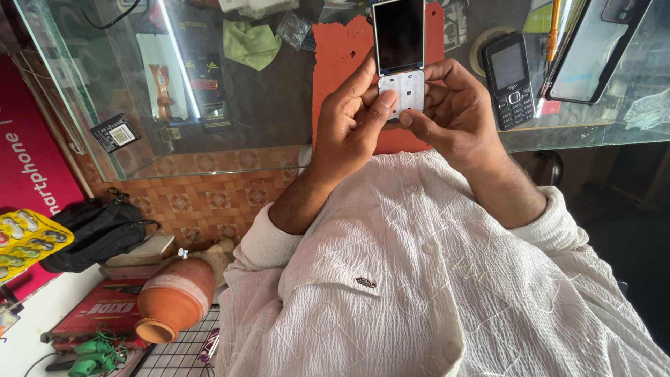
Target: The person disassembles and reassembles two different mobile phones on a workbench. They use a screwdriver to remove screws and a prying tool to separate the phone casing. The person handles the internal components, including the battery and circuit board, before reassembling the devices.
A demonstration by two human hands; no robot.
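Observation:
I hold a small bar phone [400, 56] with a dark screen and a white keypad sheet, upright over an orange mat [335, 56] on a glass counter [265, 119]. My left hand [352, 126] grips its lower left side, thumb pressed on the keypad area. From the right, my right hand [453, 112] clasps the lower edge, its thumb at the bottom of the keypad. A white shirt covers my chest and both arms below the hands.
A black keypad phone [511, 80] lies right of my hands, beside a large black slab device [593, 49] and an orange pen [553, 28]. Green cloth [251, 43] lies at the back. Below left: a black bag [98, 230], a clay pot [174, 300], a wire rack [181, 356].

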